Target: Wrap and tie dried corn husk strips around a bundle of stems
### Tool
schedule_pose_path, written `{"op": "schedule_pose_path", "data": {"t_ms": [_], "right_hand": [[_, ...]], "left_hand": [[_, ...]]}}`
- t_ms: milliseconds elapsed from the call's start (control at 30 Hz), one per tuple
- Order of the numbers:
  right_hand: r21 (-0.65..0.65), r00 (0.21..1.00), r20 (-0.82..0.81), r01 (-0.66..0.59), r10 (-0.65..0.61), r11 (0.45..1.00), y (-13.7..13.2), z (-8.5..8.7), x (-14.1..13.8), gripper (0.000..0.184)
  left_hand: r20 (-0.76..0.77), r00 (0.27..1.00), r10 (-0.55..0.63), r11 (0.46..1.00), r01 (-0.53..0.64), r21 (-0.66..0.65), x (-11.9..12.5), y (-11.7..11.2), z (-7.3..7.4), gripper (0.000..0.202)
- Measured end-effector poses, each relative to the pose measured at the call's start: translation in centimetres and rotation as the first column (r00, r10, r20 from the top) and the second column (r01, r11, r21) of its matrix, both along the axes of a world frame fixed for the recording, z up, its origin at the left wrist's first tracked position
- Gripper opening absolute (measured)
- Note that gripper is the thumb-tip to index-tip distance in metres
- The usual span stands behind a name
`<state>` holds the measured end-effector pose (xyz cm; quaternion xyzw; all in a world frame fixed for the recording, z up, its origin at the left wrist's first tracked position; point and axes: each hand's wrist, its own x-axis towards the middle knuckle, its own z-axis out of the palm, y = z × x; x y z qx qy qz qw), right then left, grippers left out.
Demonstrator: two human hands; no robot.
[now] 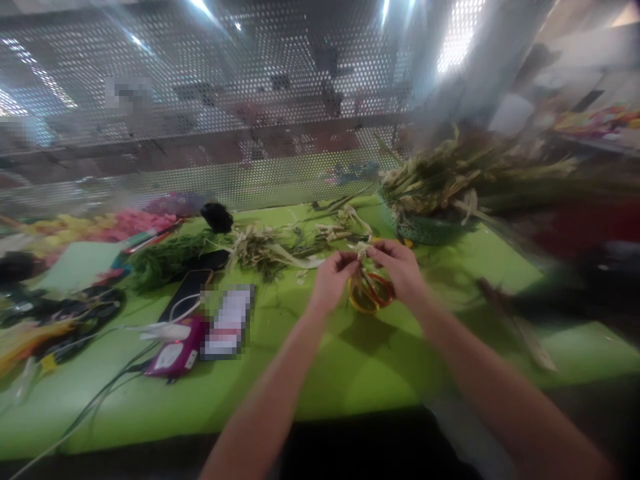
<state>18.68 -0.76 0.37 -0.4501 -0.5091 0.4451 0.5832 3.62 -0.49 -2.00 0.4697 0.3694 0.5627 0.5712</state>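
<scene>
Red-and-yellow scissors (373,292) show below the grip at centre frame, resting or hung, impossible to tell; if loosely held, they could drop or nick the strands; just above, left hand (331,277) and right hand (401,268) pinch a pale dried-plant piece (363,249) in closed fingertips, which too hard a tug could tear; beyond, loose scraps (256,247) could tangle with it; farther off, a stalk-heaped green basket (425,228) stands at upper right.

Green table (280,387), basket (425,228), phone (185,293), plant scraps (256,248)
</scene>
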Motion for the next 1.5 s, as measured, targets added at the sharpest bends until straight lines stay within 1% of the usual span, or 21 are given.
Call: {"op": "schedule_pose_path", "data": {"t_ms": [100,200,267,333,400,433,533,633,733,867,967,1033,1133,1233,1300,1400,1500], "right_hand": [[-0.012,0.999,-0.012,-0.043,0.043,0.999,-0.1,0.1,0.1,0.021],[-0.049,0.987,-0.102,-0.133,0.127,0.990,-0.2,0.1,0.0,0.024],[-0.077,0.964,-0.182,-0.213,0.196,0.974,-0.2,0.0,0.0,0.026],[-0.095,0.941,-0.242,-0.267,0.238,0.959,-0.2,-0.2,0.0,0.028],[-0.101,0.935,-0.254,-0.279,0.246,0.955,-0.1,-0.2,0.1,0.029],[-0.099,0.943,-0.236,-0.265,0.236,0.959,-0.1,-0.1,0.1,0.029],[-0.067,0.984,-0.088,-0.160,0.154,0.985,-0.1,0.2,0.1,0.028],[-0.020,0.995,0.070,-0.069,0.070,0.997,-0.1,0.4,0.1,0.028],[-0.004,0.992,0.118,-0.045,0.045,0.999,0.0,0.2,0.1,0.025],[-0.006,0.990,0.113,-0.082,0.082,0.997,0.2,-0.2,0.0,0.021],[-0.032,0.987,0.093,-0.128,0.130,0.991,0.2,-0.3,-0.1,0.019],[-0.068,0.984,0.041,-0.171,0.174,0.983,0.2,-0.3,-0.1,0.019],[-0.113,0.966,-0.076,-0.256,0.248,0.960,0.1,-0.4,-0.2,0.024],[-0.116,0.950,-0.149,-0.294,0.276,0.949,0.0,-0.4,-0.2,0.028],[-0.095,0.965,-0.112,-0.247,0.236,0.964,0.1,-0.4,-0.2,0.027],[-0.028,0.994,0.040,-0.104,0.105,0.994,0.5,-0.5,0.1,0.021],[0.041,0.991,0.136,-0.007,0.002,0.999,0.9,-0.7,0.5,0.019]], "left_hand": [[0.131,0.986,-0.100,0.987,0.115,-0.111,-0.1,-0.2,-0.1,0.022],[0.289,0.938,-0.189,0.945,0.254,-0.204,-0.2,-0.3,-0.2,0.025],[0.351,0.912,-0.210,0.927,0.300,-0.224,-0.3,-0.4,-0.2,0.027],[0.373,0.902,-0.217,0.921,0.316,-0.229,-0.3,-0.4,-0.2,0.028],[0.364,0.903,-0.228,0.921,0.321,-0.219,-0.4,-0.3,-0.2,0.026],[0.346,0.910,-0.228,0.927,0.312,-0.208,-0.4,-0.3,-0.2,0.025],[0.236,0.954,-0.185,0.960,0.227,-0.165,-0.5,-0.1,-0.1,0.024],[0.141,0.980,-0.137,0.980,0.155,-0.127,-0.7,0.0,0.0,0.029],[0.101,0.987,-0.125,0.984,0.136,-0.119,-0.7,0.1,0.1,0.033],[0.075,0.989,-0.129,0.985,0.137,-0.108,-0.6,0.1,0.1,0.034],[0.116,0.979,-0.165,0.977,0.179,-0.120,-0.6,0.1,0.0,0.034],[0.159,0.969,-0.189,0.968,0.211,-0.137,-0.7,0.1,-0.2,0.034],[0.238,0.947,-0.214,0.953,0.256,-0.161,-0.6,0.0,-0.6,0.031],[0.287,0.929,-0.233,0.937,0.293,-0.191,-0.7,0.0,-0.6,0.031],[0.242,0.940,-0.241,0.935,0.292,-0.201,-0.9,0.0,-0.3,0.030],[0.103,0.964,-0.247,0.949,0.262,-0.177,-1.6,0.1,0.3,0.032],[-0.021,0.963,-0.270,0.956,0.265,-0.126,-2.0,0.3,0.5,0.036]]}}
